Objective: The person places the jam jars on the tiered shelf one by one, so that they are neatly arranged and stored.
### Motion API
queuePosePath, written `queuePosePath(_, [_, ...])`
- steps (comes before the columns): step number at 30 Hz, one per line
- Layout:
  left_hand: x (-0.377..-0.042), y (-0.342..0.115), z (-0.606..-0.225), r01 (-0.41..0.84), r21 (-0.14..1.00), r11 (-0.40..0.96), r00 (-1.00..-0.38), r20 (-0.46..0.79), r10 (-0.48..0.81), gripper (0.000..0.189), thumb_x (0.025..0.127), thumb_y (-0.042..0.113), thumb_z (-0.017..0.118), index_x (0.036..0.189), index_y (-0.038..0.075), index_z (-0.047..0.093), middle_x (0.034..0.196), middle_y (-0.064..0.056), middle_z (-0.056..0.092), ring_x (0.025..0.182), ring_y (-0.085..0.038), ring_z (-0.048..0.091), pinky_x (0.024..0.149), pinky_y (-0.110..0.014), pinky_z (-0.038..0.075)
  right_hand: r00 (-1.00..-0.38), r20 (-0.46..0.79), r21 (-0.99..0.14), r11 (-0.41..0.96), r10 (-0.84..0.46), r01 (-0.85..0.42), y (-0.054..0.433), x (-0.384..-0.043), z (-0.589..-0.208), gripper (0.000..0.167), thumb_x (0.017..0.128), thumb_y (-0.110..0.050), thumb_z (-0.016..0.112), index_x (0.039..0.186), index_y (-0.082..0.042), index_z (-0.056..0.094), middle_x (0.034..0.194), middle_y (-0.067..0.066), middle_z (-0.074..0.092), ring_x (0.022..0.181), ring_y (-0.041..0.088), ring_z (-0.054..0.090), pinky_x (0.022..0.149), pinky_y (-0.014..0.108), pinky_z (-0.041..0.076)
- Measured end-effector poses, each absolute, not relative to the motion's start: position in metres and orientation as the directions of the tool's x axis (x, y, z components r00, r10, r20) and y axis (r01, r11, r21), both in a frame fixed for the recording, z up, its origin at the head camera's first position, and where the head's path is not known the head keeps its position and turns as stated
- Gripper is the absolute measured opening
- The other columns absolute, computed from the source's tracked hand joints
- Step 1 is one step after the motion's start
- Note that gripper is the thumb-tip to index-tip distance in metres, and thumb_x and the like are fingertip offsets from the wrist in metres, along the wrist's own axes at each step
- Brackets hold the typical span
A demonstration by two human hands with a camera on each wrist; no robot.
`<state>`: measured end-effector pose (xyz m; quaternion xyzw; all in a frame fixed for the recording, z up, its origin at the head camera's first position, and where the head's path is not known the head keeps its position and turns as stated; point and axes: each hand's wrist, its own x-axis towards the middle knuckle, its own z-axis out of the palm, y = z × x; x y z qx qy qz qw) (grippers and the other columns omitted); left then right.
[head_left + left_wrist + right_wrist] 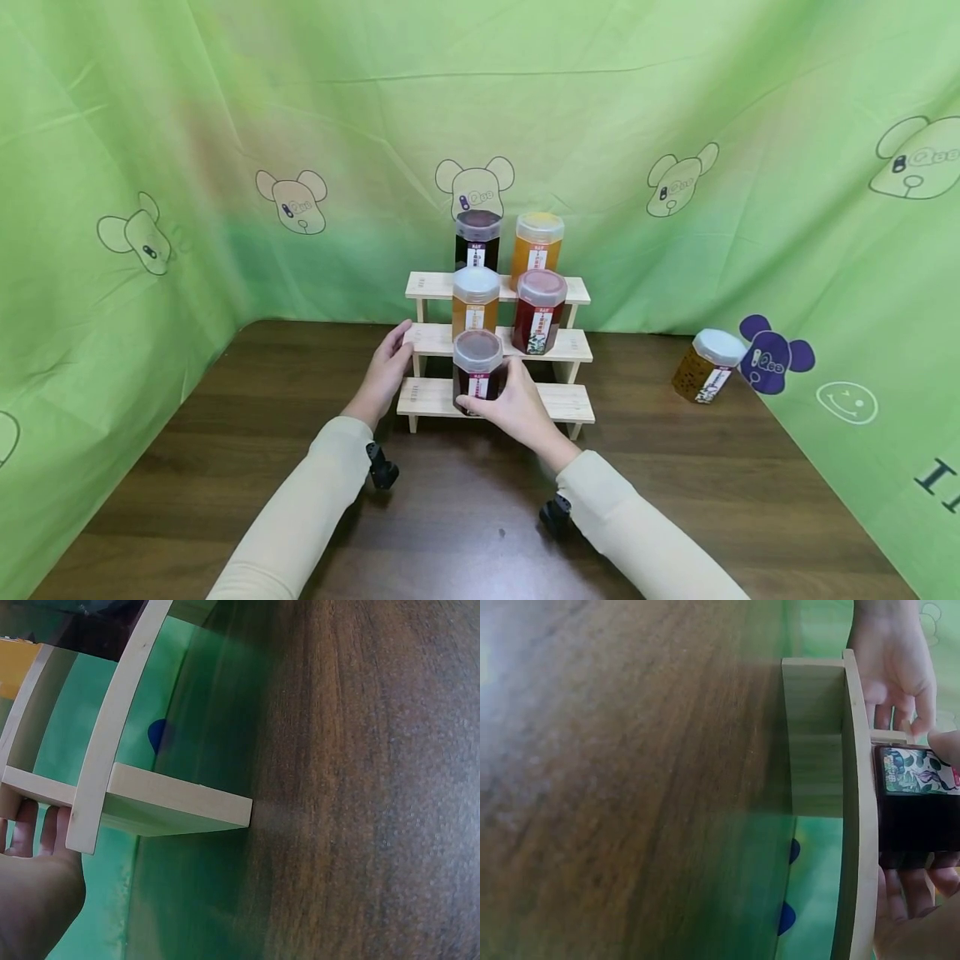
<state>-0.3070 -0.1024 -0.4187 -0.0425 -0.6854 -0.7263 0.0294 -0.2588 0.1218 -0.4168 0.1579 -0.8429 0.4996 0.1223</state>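
A three-step wooden stand (427, 400) holds several clear-lidded jars. My right hand (519, 406) grips a dark jar (477, 354) over the lowest step, thumb at its front and fingers round the far side. In the right wrist view that dark jar (915, 821) is upright, its base at the step board; I cannot tell whether it bears its full weight there. My left hand (386, 371) holds the left end of the middle step. Fingers (49, 829) reach behind the board in the left wrist view, so their tips are partly hidden.
An orange jar (475, 311) and a red jar (538, 308) stand on the middle step. On the top step are a dark jar (477, 237) and a yellow-orange jar (538, 237). A white-lidded brown jar (697, 375) stands at the right on the table (645, 458). Green cloth (360, 208) hangs behind.
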Motion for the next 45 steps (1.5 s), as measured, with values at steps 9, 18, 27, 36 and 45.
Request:
queuePosePath(9, [-0.306,-0.103,-0.417,0.095,0.994,-0.055,-0.995,0.096,0.012,0.051,0.107,0.013,0.041,0.157,0.010,0.032,0.158,-0.012,0.032,0.144,-0.022,0.032,0.116,-0.041,0.031,-0.909,0.382,-0.789,0.452,-0.169,-0.416,0.121,-0.263,-0.414,0.086,0.068,-0.024,0.095,0.136,-0.003,0.045,0.129,0.012,0.055,0.119,0.024,0.053,0.104,0.043,0.043])
queuePosePath(18, [-0.307,-0.104,-0.416,0.107,0.993,-0.057,-0.994,0.108,0.011,0.051,0.107,0.013,0.041,0.157,0.009,0.032,0.159,-0.012,0.032,0.144,-0.022,0.032,0.116,-0.042,0.031,-0.916,0.370,-0.775,0.491,-0.158,-0.398,0.120,-0.264,-0.412,0.088,0.068,-0.027,0.095,0.136,-0.003,0.045,0.131,0.013,0.053,0.122,0.027,0.052,0.106,0.043,0.042])
queuePosePath(27, [-0.306,-0.104,-0.416,0.106,0.992,-0.061,-0.994,0.107,0.015,0.051,0.108,0.012,0.040,0.157,0.008,0.031,0.159,-0.013,0.031,0.144,-0.022,0.031,0.116,-0.041,0.031,-0.917,0.350,-0.784,0.477,-0.189,-0.398,0.124,-0.264,-0.410,0.085,0.070,-0.029,0.094,0.136,-0.005,0.046,0.129,0.010,0.055,0.116,0.024,0.054,0.099,0.041,0.047])
queuePosePath(36, [-0.306,-0.103,-0.416,0.111,0.992,-0.051,-0.993,0.113,0.023,0.050,0.108,0.013,0.040,0.157,0.008,0.032,0.161,-0.013,0.028,0.146,-0.023,0.028,0.117,-0.042,0.030,-0.929,0.283,-0.840,0.405,-0.240,-0.361,0.137,-0.260,-0.408,0.070,0.075,-0.022,0.091,0.130,-0.006,0.051,0.112,0.011,0.061,0.096,0.025,0.060,0.086,0.048,0.053])
queuePosePath(45, [-0.305,-0.102,-0.417,0.123,0.991,-0.056,-0.992,0.124,0.017,0.051,0.107,0.014,0.041,0.157,0.008,0.032,0.159,-0.015,0.031,0.144,-0.025,0.031,0.116,-0.044,0.031,-0.927,0.281,-0.849,0.385,-0.249,-0.361,0.153,-0.258,-0.410,0.072,0.078,-0.018,0.089,0.137,-0.007,0.049,0.121,0.018,0.061,0.108,0.032,0.062,0.092,0.045,0.054])
